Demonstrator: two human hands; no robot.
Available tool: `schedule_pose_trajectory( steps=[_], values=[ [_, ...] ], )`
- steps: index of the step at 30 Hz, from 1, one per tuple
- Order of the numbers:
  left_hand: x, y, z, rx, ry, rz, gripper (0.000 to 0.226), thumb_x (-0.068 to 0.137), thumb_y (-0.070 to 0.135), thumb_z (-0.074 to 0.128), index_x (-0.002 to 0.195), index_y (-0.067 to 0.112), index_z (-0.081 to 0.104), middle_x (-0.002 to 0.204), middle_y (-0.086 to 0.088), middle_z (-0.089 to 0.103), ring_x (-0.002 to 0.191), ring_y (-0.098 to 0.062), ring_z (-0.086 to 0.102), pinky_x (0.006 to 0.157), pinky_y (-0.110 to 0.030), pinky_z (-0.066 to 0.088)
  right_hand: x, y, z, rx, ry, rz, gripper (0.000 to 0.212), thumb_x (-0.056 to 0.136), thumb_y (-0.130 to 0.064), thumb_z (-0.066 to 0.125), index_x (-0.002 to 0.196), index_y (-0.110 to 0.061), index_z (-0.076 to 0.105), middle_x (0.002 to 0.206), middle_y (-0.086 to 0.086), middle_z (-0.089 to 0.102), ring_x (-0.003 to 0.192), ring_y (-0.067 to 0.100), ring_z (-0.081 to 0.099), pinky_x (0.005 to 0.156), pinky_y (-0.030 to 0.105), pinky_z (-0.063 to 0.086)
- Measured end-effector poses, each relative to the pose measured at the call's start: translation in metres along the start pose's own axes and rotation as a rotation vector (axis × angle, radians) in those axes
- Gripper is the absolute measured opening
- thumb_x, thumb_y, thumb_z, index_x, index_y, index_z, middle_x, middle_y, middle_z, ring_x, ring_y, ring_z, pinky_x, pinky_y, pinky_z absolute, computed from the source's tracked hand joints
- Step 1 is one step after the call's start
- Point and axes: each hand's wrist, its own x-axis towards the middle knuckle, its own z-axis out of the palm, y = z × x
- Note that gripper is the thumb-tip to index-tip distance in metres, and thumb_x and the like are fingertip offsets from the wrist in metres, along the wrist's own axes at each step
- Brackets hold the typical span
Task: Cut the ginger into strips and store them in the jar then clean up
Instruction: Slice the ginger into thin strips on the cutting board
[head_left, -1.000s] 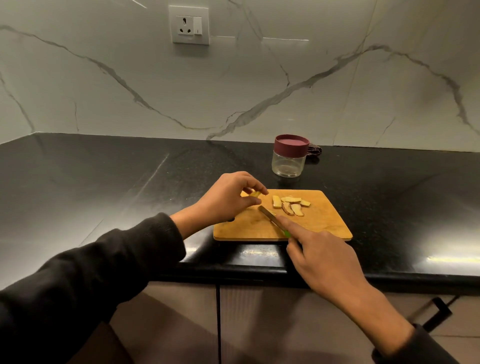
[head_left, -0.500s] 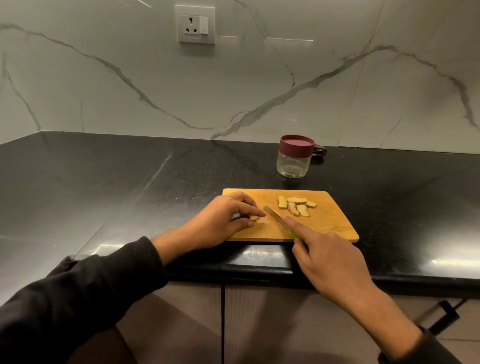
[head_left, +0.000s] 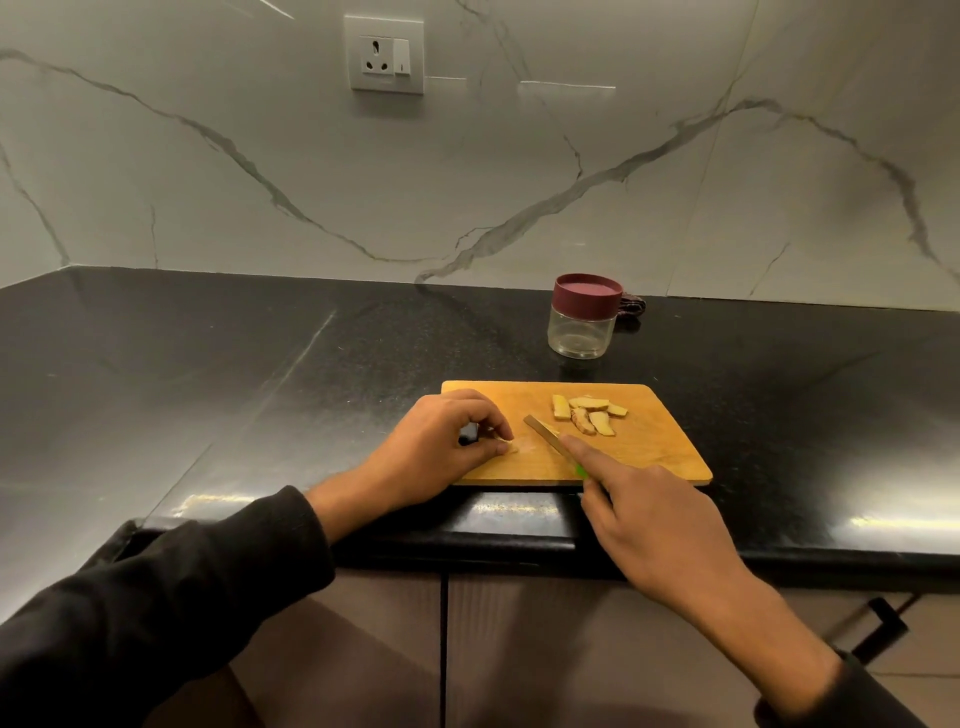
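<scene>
A wooden cutting board (head_left: 649, 452) lies on the black counter near its front edge. Several ginger slices (head_left: 589, 414) sit in a small pile at the board's far middle. My left hand (head_left: 441, 447) rests on the board's left end, fingertips pinching a small ginger piece (head_left: 508, 446) flat against the wood. My right hand (head_left: 654, 519) grips a knife (head_left: 545, 435) with a green handle, forefinger laid along the blade, the tip pointing toward the pile and just right of the held piece. A glass jar (head_left: 583, 328) with a maroon lid stands behind the board.
A dark object (head_left: 631, 305) lies behind the jar against the marble wall. A wall socket (head_left: 384, 54) is high on the backsplash. The counter (head_left: 234, 374) stretches wide to the left. Cabinet doors and a black handle (head_left: 880, 626) are below the edge.
My left hand has carried the small ginger piece from the board's far left part down toward its near left and set it flat. The knife hand has stayed almost still.
</scene>
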Motion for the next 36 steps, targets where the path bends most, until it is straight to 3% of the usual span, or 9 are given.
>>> schedule_pose_trajectory(
  steps=[9,13,17,22,33,36],
  values=[
    [-0.002,0.006,-0.001,0.151,0.005,0.097,0.014,0.093,0.026,0.071,0.103,0.021,0.078,0.11,0.012,0.068,0.097,-0.005,0.064,0.087,-0.027,0.054,-0.002,-0.021,0.004,0.043,-0.037,-0.03,0.057,0.105,-0.039,0.032,0.155,-0.049,0.007,0.077,-0.008,0.052,0.068,0.009,0.05,0.06,0.031,0.037],
    [-0.003,0.005,0.0,0.154,0.032,0.106,0.011,0.092,0.021,0.072,0.101,0.021,0.079,0.107,0.011,0.071,0.094,-0.005,0.065,0.084,-0.032,0.056,-0.001,-0.024,0.004,0.055,-0.055,-0.036,0.057,0.105,-0.038,0.033,0.157,-0.047,0.01,0.075,-0.009,0.05,0.066,0.009,0.048,0.055,0.028,0.035],
    [-0.003,0.008,0.0,0.181,0.055,0.133,0.011,0.09,0.017,0.074,0.099,0.021,0.079,0.104,0.01,0.073,0.094,-0.005,0.067,0.082,-0.03,0.057,0.003,-0.033,0.003,0.07,-0.055,-0.082,0.055,0.106,-0.035,0.033,0.157,-0.043,0.015,0.074,-0.008,0.052,0.063,0.008,0.048,0.053,0.028,0.034],
    [-0.004,0.01,0.0,0.198,0.056,0.145,0.011,0.089,0.017,0.074,0.099,0.02,0.079,0.102,0.009,0.074,0.091,-0.006,0.068,0.08,-0.022,0.054,0.011,-0.039,0.004,0.05,-0.065,-0.081,0.054,0.106,-0.035,0.033,0.157,-0.04,0.017,0.092,-0.003,0.062,0.079,0.013,0.056,0.07,0.034,0.05],
    [-0.004,0.011,0.001,0.209,0.06,0.108,0.011,0.09,0.021,0.074,0.1,0.022,0.08,0.102,0.009,0.073,0.09,-0.006,0.068,0.079,-0.026,0.056,0.007,-0.039,0.007,-0.021,-0.094,-0.062,0.056,0.106,-0.035,0.031,0.158,-0.043,0.009,0.084,-0.003,0.052,0.075,0.015,0.05,0.065,0.035,0.041],
    [-0.004,0.011,0.0,0.204,0.052,0.082,0.01,0.09,0.022,0.074,0.099,0.024,0.08,0.101,0.011,0.073,0.089,-0.004,0.067,0.078,-0.018,0.052,-0.004,-0.037,0.006,-0.018,-0.096,-0.055,0.058,0.106,-0.035,0.032,0.157,-0.044,0.005,0.085,-0.002,0.05,0.077,0.017,0.049,0.069,0.037,0.043]
  ],
)
